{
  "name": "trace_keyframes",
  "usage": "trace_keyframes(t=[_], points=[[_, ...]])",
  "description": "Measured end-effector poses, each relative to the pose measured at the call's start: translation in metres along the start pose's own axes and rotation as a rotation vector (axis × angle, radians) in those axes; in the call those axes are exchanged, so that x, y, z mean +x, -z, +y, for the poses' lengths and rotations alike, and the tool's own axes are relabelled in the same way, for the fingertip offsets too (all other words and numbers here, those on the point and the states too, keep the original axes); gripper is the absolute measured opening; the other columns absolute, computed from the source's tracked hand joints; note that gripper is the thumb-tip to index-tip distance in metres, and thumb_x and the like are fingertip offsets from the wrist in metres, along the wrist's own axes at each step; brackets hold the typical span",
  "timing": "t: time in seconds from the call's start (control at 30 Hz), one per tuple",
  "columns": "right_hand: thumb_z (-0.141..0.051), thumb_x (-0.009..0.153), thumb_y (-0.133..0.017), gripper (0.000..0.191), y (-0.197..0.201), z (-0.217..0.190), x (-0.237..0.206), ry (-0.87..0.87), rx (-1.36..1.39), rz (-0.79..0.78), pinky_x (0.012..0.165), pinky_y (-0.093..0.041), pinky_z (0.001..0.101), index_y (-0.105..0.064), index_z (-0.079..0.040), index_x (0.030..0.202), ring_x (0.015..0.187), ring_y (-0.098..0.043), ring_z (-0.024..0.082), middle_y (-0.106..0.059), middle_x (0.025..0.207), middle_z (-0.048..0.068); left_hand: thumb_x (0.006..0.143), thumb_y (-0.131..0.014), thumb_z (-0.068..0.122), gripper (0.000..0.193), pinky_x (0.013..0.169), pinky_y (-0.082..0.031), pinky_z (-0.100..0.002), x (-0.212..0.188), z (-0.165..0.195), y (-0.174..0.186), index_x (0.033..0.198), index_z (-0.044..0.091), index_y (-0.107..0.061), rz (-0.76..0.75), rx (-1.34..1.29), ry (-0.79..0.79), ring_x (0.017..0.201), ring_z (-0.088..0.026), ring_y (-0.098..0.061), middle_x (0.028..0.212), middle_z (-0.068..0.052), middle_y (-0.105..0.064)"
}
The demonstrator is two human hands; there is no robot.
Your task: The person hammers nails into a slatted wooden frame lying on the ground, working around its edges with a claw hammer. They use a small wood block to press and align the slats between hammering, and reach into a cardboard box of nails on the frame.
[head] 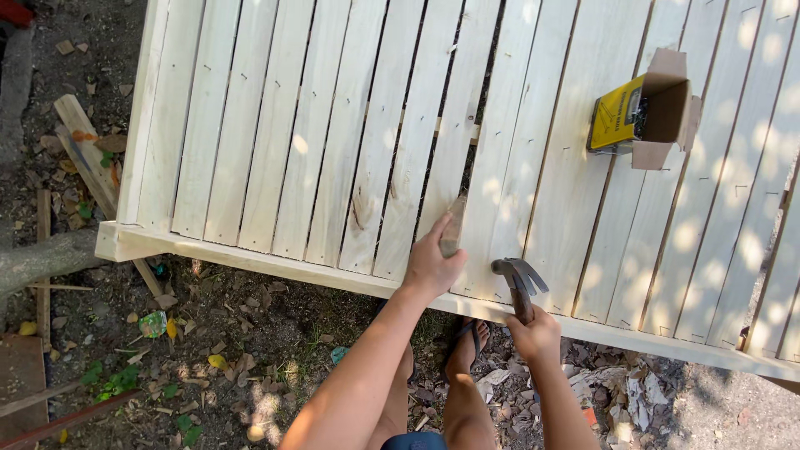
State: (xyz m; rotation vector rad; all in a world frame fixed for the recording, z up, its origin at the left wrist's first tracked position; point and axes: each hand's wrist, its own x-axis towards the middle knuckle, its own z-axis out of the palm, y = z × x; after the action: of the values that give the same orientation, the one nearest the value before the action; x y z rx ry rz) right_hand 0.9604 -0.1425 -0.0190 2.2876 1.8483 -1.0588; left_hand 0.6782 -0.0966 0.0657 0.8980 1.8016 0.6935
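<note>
Hands: left hand (431,265) closed around a small wooden block (453,225) set in the gap between two slats; right hand (536,335) gripping a claw hammer (518,280) by its handle, head just beside the block.
Place: pale slatted panel (317,142), near its front edge.
Nearby: open cardboard box (646,112), well apart.
Risk: I think the hammer can hit the fingers, because they are very close to the block.

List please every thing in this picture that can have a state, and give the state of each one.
Left hand: closed on a small wooden wedge, pressed between two slats.
Right hand: closed on a claw hammer, head held just above the slats.
Cardboard box: open, lying on its side on the slats.
Slatted wooden panel: lying flat, slats fastened with gaps between them.
</note>
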Motion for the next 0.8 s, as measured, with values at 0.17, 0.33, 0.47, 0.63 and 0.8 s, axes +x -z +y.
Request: trace_keyframes(t=[0.17, 0.33, 0.47, 0.63, 0.8], points=[[-0.032, 0.072, -0.079, 0.037, 0.009, 0.015, -0.001, 0.005, 0.126, 0.021, 0.072, -0.054, 0.0439, -0.073, -0.001, 0.093, 0.071, -0.068, 0.037, -0.068, 0.073, 0.022, 0.077, -0.060, 0.012, 0.069, 0.059, -0.054, -0.034, -0.039, 0.015, 0.009, 0.146, 0.005, -0.055, 0.121, -0.222, -0.004, 0.058, -0.021, -0.064, 0.073, -0.015, -0.073], [-0.026, 0.072, -0.074, 0.031, 0.033, 0.022, 0.006, 0.000, 0.270, -0.032, 0.067, -0.054, 0.0409, -0.070, 0.001, 0.086, 0.062, -0.065, 0.031, -0.067, 0.066, 0.019, 0.079, -0.058, 0.007, 0.065, 0.086, -0.058, -0.030, -0.053, 0.044, -0.009, 0.144, 0.000, -0.054, 0.203, -0.424, -0.255, 0.097, -0.017, -0.073, 0.115, -0.017, -0.075], [-0.022, 0.074, -0.070, 0.025, 0.058, 0.035, 0.009, -0.025, 0.280, -0.023, 0.063, -0.052, 0.0385, -0.067, 0.002, 0.081, 0.056, -0.057, 0.026, -0.064, 0.062, 0.017, 0.077, -0.058, 0.007, 0.067, 0.094, -0.056, -0.032, -0.068, 0.056, -0.048, 0.144, 0.001, -0.055, 0.149, -0.352, -0.247, 0.107, -0.022, -0.073, 0.121, -0.018, -0.075], [-0.019, 0.077, -0.071, 0.024, 0.095, 0.046, 0.016, -0.123, 0.390, -0.050, 0.054, -0.047, 0.0365, -0.063, 0.003, 0.075, 0.053, -0.053, 0.017, -0.059, 0.058, 0.011, 0.075, -0.057, 0.007, 0.071, 0.101, -0.052, -0.035, -0.084, 0.077, -0.086, 0.145, 0.002, -0.053, 0.198, -0.276, -0.270, 0.118, -0.029, -0.071, 0.128, -0.019, -0.071], [-0.018, 0.076, -0.071, 0.022, 0.127, 0.058, 0.020, -0.065, 0.427, -0.034, 0.051, -0.046, 0.0352, -0.062, 0.002, 0.077, 0.053, -0.051, 0.014, -0.058, 0.058, 0.008, 0.075, -0.065, 0.015, 0.065, 0.092, -0.057, -0.043, -0.099, 0.101, -0.116, 0.140, 0.007, -0.059, 0.247, 0.026, -0.195, 0.104, -0.038, -0.073, 0.112, -0.021, -0.075]])
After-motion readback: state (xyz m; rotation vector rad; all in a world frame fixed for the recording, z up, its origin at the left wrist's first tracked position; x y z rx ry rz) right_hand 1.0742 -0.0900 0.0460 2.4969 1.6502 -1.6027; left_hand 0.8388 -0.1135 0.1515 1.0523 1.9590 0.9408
